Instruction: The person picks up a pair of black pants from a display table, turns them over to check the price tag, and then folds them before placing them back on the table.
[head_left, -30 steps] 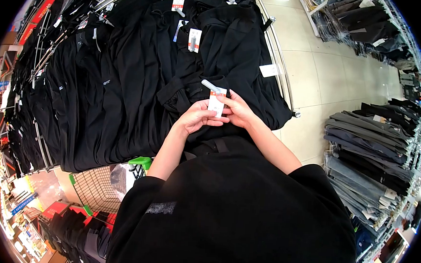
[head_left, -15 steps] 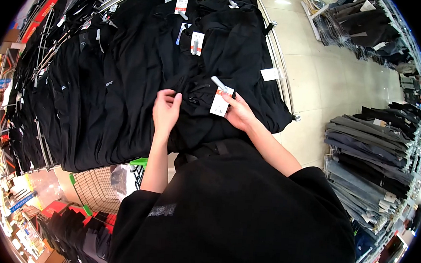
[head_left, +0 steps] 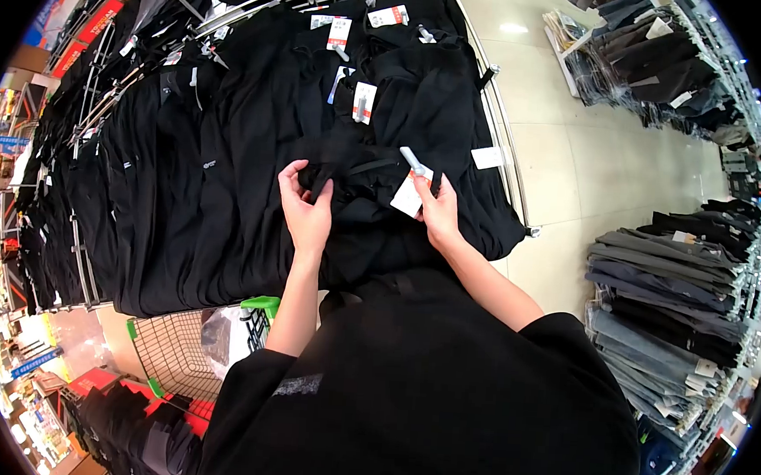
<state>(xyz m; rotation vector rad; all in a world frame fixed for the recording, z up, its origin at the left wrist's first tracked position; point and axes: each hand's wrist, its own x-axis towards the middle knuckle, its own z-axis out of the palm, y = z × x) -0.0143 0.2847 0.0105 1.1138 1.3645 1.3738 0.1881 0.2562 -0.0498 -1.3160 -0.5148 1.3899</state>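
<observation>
A pair of black trousers [head_left: 358,171] lies gathered at the waistband on a heap of black garments. My left hand [head_left: 306,211] is closed on the left end of that waistband, thumb and fingers pinching the dark cloth. At the other end, my right hand [head_left: 437,208] grips the waistband edge, with the thumb over a white and orange price tag [head_left: 407,196]. A grey plastic security tag [head_left: 411,161] sticks up just above the price tag. Folds of black cloth hide part of the waistband between my hands.
More tagged black garments [head_left: 258,99] cover the display, bordered by a metal rail [head_left: 502,123]. A wire shopping cart [head_left: 178,347] with green trim stands below left. Folded trousers [head_left: 665,281] are stacked on the right, across a tiled aisle [head_left: 551,161].
My left hand has opened its grip a little and lifts the waistband cloth. The price tag has tilted in my right hand. The whole view has shifted slightly downward.
</observation>
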